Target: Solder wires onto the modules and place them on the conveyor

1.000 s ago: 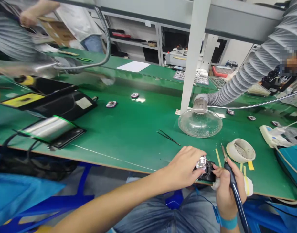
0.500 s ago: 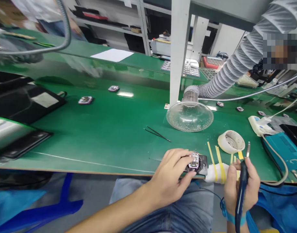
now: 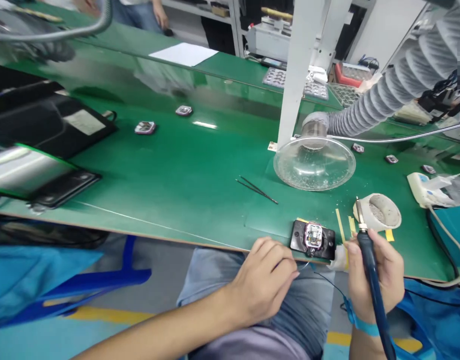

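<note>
Head view, lower right: small case seated in black holder, soldering iron tip clear. Our left hand: fingers curled narrow, nothing visible; right hand grips iron.

Bright, fairly even light filled the scene; a white glare streak crossed the green tabletop left of the clear fume hood; the corrugated duct rightward blurred.
</note>
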{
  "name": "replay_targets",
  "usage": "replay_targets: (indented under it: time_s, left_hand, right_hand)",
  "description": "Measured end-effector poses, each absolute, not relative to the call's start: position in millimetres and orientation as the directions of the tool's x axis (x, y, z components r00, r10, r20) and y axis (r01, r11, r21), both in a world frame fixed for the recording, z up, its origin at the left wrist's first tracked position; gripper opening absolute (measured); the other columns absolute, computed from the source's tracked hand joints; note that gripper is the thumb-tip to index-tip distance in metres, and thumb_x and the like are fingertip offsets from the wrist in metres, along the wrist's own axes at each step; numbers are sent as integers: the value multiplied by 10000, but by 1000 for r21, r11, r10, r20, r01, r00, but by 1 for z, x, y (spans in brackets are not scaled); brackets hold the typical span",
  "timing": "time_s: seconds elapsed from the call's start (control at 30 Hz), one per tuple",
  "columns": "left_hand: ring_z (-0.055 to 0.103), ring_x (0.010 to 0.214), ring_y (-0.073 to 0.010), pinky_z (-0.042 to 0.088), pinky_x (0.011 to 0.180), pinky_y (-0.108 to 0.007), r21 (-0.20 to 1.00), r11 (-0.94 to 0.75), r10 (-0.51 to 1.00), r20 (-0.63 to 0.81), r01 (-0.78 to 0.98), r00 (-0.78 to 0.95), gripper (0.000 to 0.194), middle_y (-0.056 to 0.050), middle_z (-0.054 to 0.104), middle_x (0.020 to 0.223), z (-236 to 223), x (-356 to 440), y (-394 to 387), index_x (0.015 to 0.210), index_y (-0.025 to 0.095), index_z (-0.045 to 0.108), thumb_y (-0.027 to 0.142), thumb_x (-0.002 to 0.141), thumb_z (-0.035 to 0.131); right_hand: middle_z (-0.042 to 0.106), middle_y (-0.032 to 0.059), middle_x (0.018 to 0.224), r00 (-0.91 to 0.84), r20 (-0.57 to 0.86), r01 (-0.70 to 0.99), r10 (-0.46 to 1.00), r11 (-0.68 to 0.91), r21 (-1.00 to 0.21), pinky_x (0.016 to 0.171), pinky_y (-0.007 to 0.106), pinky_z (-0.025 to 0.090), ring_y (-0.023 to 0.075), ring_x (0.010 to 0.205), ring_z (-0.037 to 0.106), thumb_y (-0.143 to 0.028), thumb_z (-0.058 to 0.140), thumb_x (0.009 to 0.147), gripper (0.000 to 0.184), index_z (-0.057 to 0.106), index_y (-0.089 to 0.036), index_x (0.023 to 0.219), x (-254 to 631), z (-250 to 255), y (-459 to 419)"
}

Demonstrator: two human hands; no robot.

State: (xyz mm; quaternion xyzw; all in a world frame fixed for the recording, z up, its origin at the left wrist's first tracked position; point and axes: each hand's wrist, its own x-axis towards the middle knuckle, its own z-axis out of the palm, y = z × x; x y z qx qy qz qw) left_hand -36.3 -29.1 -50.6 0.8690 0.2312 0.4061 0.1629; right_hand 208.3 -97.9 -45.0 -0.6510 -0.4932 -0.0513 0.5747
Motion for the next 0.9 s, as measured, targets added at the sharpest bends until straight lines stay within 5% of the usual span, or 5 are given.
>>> replay_targets:
  time_s: [0.2, 0.43, 0.63, 0.9]
  left_hand:
    - [679, 880, -195, 573, 839, -383, 446, -859, 511, 734, 251, 448, 268, -43, 763, 983, -39, -31, -13, 1225, 203, 706, -6, 1084, 616]
    - [711, 883, -189, 605, 935, -403, 430, -848, 524, 766, 309, 373, 292, -33, 784, 987, -45, -22, 1, 1263, 209, 735, 11, 1059, 672]
    - [692, 860, -177, 578, 1030, -425, 415, -863, 504, 753, 290, 422, 303, -31, 789, 979, -49, -28, 0, 1240, 170, 770, -18, 1021, 675]
    - [674, 881, -183, 585, 1040, -412, 434, -848, 529, 735, 304, 424, 287, -38, 775, 973, -44, -29, 2, 1226, 151, 778, -17, 1010, 692]
  right_hand:
    - [865, 92, 1105, 329, 667, 727, 668, 273, -631, 892, 425, 724, 293, 1011, 873, -313, 837, 1094, 416, 765, -223, 1494, 203, -46, -92]
    - [801, 147, 1117, 250, 716, 707, 652, 382, -595, 800, 466, 705, 319, 1004, 820, -551, 699, 1179, 458, 777, -171, 1422, 203, -53, -91]
    - [742, 57, 906, 322, 737, 548, 595, 517, -657, 717, 495, 704, 305, 884, 799, -457, 703, 1157, 312, 799, -177, 1254, 199, -58, -89]
    - [765, 60, 927, 397, 710, 518, 581, 497, -696, 743, 529, 733, 298, 887, 806, -466, 734, 1127, 304, 813, -176, 1175, 189, -58, -88]
